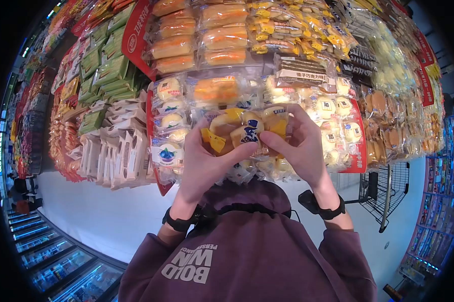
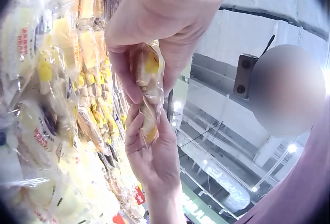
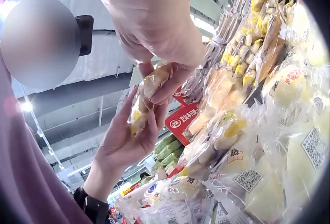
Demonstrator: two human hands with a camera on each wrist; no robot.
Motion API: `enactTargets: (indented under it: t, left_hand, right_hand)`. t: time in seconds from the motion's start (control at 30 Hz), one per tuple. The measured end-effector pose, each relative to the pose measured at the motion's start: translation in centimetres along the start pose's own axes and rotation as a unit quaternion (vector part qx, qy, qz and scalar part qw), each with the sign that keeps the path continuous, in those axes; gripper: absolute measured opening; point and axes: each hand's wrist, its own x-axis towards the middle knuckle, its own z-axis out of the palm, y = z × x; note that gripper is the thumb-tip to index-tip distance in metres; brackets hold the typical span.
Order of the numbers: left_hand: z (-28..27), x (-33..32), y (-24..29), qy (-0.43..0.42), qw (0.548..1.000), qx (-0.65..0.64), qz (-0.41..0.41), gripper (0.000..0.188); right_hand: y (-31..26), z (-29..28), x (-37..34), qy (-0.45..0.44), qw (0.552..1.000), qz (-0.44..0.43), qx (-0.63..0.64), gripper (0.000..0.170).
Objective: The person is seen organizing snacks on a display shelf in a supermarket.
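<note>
A clear-wrapped pack of small bread rolls [image 1: 241, 132], with yellow patches and dark blue lettering, is held between both hands over the display. My left hand [image 1: 203, 163] grips its left end, thumb across the front. At the right end my right hand [image 1: 303, 150] grips it, thumb pressing the front and fingers behind. The left wrist view shows the pack [image 2: 150, 82] edge-on, with the right hand [image 2: 153, 162] below. In the right wrist view the left hand [image 3: 124, 144] cups the lower end of the pack [image 3: 149, 92].
Below and behind the hands lie wrapped round cakes [image 1: 169, 121] with blueberry pictures. Long orange-brown buns [image 1: 174, 46] and a chocolate-coloured pack [image 1: 307, 74] lie farther back. White packets [image 1: 118, 151] stand left. A wire shopping cart [image 1: 388, 189] is at the right.
</note>
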Motion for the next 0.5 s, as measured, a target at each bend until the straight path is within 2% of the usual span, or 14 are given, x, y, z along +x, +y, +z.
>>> enactTargets:
  t: [0.13,0.17,0.23,0.27,0.37,0.47,0.5]
  left_hand:
    - [0.0,0.2,0.2,0.002,1.000,0.019,-0.015,0.045]
    - [0.0,0.3,0.2,-0.004,1.000,0.022,0.008,0.044]
    - [0.1,0.6,0.2,-0.016,0.998,0.029,0.052,0.043]
    - [-0.2,1.0,-0.1,-0.039,0.990,0.066,0.115,0.041]
    - [-1.3,1.5,-1.4,-0.098,0.984,-0.006,0.147,0.040]
    - [-1.8,2.0,-1.5,-0.131,0.970,0.039,0.201,0.040]
    - [-1.7,2.0,-1.5,-0.123,0.973,0.038,0.191,0.039]
  right_hand:
    - [-0.5,-0.1,-0.2,0.000,1.000,0.007,0.013,0.045]
    - [-0.6,-0.3,-0.2,-0.001,1.000,0.007,0.009,0.044]
    - [0.1,-1.0,0.1,-0.040,0.995,-0.086,-0.036,0.039]
    - [0.4,-1.3,0.3,-0.059,0.988,-0.133,-0.059,0.037]
    - [0.7,-1.8,0.6,-0.090,0.980,-0.174,-0.039,0.031]
    - [0.6,-2.2,0.7,-0.105,0.974,-0.190,-0.070,0.027]
    - [0.5,-2.2,0.7,-0.098,0.975,-0.186,-0.076,0.029]
